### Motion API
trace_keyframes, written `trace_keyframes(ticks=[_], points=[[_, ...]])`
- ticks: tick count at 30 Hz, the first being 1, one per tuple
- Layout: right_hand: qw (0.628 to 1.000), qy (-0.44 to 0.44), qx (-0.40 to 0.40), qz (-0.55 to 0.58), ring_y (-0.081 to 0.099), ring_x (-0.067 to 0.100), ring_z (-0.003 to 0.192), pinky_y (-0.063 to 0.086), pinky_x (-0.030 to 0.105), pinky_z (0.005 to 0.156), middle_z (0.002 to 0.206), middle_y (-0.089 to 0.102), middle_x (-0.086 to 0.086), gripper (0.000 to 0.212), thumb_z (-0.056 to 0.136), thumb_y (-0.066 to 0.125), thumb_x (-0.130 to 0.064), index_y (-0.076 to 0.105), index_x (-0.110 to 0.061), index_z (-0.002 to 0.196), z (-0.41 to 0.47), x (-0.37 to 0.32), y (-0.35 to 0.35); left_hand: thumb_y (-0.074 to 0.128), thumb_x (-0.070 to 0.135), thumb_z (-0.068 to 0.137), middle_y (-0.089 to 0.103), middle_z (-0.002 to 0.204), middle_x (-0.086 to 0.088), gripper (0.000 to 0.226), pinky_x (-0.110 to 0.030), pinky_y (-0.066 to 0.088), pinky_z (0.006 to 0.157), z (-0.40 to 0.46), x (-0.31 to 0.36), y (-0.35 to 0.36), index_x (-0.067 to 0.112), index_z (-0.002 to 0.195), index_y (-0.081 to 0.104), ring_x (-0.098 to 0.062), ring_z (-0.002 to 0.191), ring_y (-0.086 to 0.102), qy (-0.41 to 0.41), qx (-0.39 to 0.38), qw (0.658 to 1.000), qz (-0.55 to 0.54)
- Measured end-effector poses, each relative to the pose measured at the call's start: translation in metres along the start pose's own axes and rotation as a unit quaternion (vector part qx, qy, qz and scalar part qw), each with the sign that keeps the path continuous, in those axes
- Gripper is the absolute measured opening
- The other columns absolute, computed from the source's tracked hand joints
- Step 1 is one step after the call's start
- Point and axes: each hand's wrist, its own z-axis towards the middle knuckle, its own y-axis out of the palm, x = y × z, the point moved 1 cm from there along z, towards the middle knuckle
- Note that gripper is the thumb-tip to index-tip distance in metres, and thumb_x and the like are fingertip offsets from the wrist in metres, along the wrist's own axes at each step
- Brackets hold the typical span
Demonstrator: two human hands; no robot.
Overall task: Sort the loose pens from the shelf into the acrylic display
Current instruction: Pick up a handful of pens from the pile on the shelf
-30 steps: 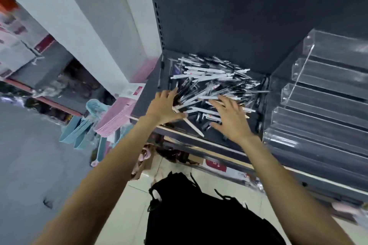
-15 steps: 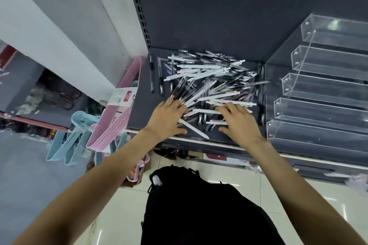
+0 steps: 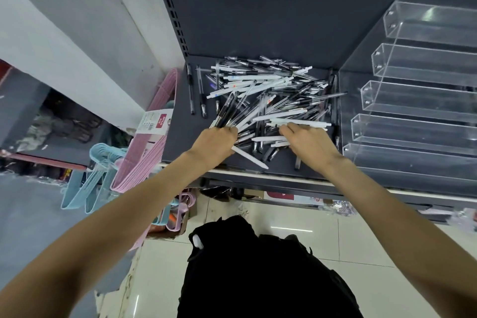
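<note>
Pink hangers (image 3: 154,137) hang left of the shelf (image 3: 178,142). Your left hand (image 3: 215,144), now curled, grips a bunch of black pens (image 3: 229,111) pointing up-right. The pen pile (image 3: 271,95) lies crisscrossed. Your right hand (image 3: 312,144) has slid nearer, fingers bent onto white pens (image 3: 296,122) lying crosswise. The acrylic display (image 3: 413,100) stands right.

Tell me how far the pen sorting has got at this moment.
Done: nothing shows in the acrylic display; its tiers look bare. In hand: the left hand grips a bunch of dark pens, and the right hand reaches among white pens. Left: nearly everything, since the loose pile still covers the shelf.
</note>
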Motion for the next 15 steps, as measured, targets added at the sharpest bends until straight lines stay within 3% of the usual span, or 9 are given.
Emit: trace_keyframes(ticks=[3,9,13,15], points=[[0.999,-0.013,0.038,0.0,0.055,0.02,0.048,0.027,0.019,0.033,0.072,0.058,0.003,0.058,0.041,0.08,0.011,0.06,-0.009,0.092,0.001,0.002,0.002,0.055,0.024,0.096,0.06,0.116,-0.011,0.032,-0.034,0.048,0.074,-0.002,0.005,-0.001,0.005,0.12,0.048,-0.029,0.099,0.063,0.01,-0.016,1.0,0.016],[0.996,0.014,0.073,0.047,0.063,0.02,0.065,0.046,0.026,0.035,0.083,0.061,0.002,0.047,0.053,0.085,-0.001,0.064,-0.014,0.093,-0.003,0.007,0.001,0.037,0.02,0.103,0.048,0.119,-0.015,0.028,-0.039,0.046,0.08,-0.011,0.001,-0.013,0.001,0.12,0.049,-0.032,0.101,0.057,0.048,-0.069,0.996,-0.042],[0.977,0.06,0.142,0.146,0.063,0.03,0.075,0.052,0.034,0.047,0.088,0.061,0.01,0.023,0.078,0.074,-0.012,0.061,-0.004,0.095,-0.007,0.012,-0.013,0.037,0.024,0.103,0.06,0.086,-0.005,0.019,-0.032,0.042,0.069,-0.021,-0.014,-0.034,0.009,0.101,0.05,-0.024,0.079,0.061,0.002,-0.123,0.978,-0.167],[0.951,0.115,0.18,0.223,0.056,0.025,0.068,0.043,0.029,0.053,0.086,0.058,0.009,0.021,0.085,0.068,-0.018,0.057,-0.002,0.094,-0.006,0.017,-0.023,0.041,0.022,0.102,0.062,0.077,-0.001,0.017,-0.028,0.042,0.064,-0.026,-0.026,-0.04,0.013,0.093,0.053,-0.016,0.067,0.056,-0.015,-0.148,0.959,-0.241]])
